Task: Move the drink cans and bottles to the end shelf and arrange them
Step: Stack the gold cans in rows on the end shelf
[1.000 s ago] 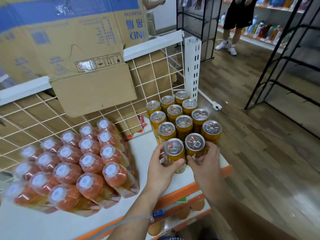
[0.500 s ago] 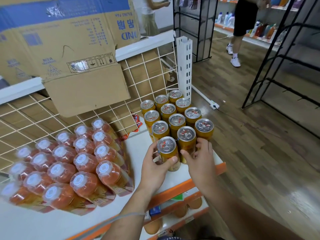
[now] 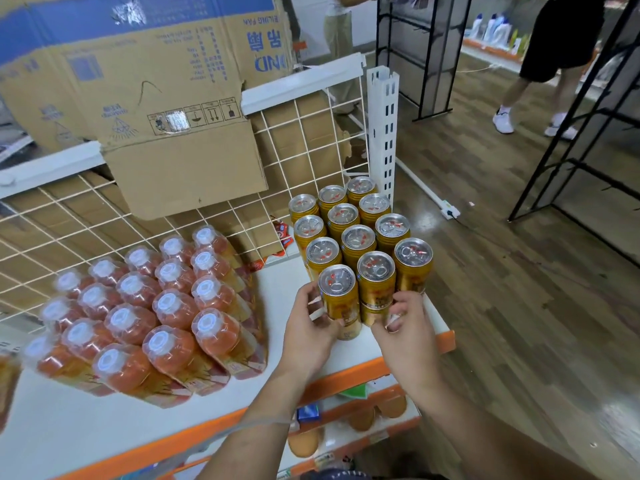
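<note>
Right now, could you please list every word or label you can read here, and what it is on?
"ILING FAN", upside down, start unclear: on the cardboard box.
"吊扇", upside down: same box.
Large blue letters and small print on the box: too blurred to read for sure.
Labels on the cans and bottles: unreadable.

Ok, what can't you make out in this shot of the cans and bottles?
Head view only:
Labels on gold cans: blurred, front ones covered by left hand and right hand.
Labels on bottles: blurred under shiny wrap.
Lower shelf goods: mostly hidden under top shelf.
</note>
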`<act>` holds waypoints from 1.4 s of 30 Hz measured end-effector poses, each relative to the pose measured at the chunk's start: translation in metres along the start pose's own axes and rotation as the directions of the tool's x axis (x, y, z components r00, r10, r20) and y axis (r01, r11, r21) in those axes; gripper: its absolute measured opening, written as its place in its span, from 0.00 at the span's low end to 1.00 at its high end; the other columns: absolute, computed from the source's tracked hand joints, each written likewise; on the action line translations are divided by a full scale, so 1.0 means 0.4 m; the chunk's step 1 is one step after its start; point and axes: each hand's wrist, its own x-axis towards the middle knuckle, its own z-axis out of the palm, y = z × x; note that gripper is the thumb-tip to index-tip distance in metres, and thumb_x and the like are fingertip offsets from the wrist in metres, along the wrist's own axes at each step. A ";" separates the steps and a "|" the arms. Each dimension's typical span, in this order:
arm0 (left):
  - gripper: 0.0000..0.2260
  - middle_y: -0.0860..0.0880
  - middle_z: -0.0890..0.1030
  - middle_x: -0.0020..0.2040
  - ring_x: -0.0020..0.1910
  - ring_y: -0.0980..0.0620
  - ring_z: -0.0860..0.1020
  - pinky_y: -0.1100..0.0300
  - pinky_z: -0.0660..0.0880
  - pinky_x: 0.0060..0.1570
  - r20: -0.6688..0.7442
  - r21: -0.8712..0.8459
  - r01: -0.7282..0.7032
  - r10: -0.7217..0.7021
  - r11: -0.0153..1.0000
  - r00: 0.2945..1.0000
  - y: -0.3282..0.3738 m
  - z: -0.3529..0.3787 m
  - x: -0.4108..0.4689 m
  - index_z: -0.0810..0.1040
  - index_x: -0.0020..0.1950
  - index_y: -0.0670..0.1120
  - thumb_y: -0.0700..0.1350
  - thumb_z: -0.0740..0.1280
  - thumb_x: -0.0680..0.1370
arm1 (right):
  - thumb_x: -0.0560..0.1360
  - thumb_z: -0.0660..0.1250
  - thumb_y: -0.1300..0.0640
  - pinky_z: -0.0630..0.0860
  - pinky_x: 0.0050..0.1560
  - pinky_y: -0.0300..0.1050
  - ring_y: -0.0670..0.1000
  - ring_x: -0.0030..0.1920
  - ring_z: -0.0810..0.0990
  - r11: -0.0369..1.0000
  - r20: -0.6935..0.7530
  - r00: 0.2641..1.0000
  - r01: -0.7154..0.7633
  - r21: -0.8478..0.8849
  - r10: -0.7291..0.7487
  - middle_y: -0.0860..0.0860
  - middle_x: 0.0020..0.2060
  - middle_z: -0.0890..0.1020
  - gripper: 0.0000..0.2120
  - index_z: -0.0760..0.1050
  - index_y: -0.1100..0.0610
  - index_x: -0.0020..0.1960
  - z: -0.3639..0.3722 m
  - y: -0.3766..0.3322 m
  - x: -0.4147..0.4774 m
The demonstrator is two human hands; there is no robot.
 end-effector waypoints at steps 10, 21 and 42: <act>0.23 0.59 0.81 0.59 0.54 0.67 0.78 0.72 0.75 0.51 -0.076 0.133 0.022 -0.012 0.991 0.997 -0.008 0.021 -0.007 0.74 0.66 0.51 0.43 0.79 0.74 | 0.74 0.74 0.56 0.80 0.40 0.51 0.46 0.37 0.78 0.991 0.135 0.986 0.111 -0.081 -0.099 0.43 0.37 0.76 0.11 0.72 0.48 0.49 -0.041 0.005 0.002; 0.30 0.50 0.75 0.72 0.70 0.52 0.73 0.57 0.70 0.69 -0.130 0.531 0.012 0.067 0.847 0.989 0.078 -0.075 -0.093 0.68 0.77 0.47 0.49 0.74 0.77 | 0.76 0.70 0.48 0.78 0.41 0.50 0.46 0.41 0.77 0.901 0.429 0.834 0.424 -0.093 -0.348 0.41 0.40 0.76 0.07 0.73 0.47 0.51 -0.042 -0.162 -0.051; 0.27 0.51 0.73 0.70 0.69 0.46 0.70 0.50 0.71 0.63 -0.584 0.712 0.501 0.019 0.492 0.812 -0.025 -0.970 -0.795 0.65 0.77 0.54 0.60 0.65 0.80 | 0.76 0.66 0.41 0.73 0.63 0.54 0.56 0.70 0.70 0.375 0.850 0.253 0.924 -0.071 -0.463 0.50 0.67 0.71 0.33 0.60 0.48 0.76 0.474 -0.681 -0.710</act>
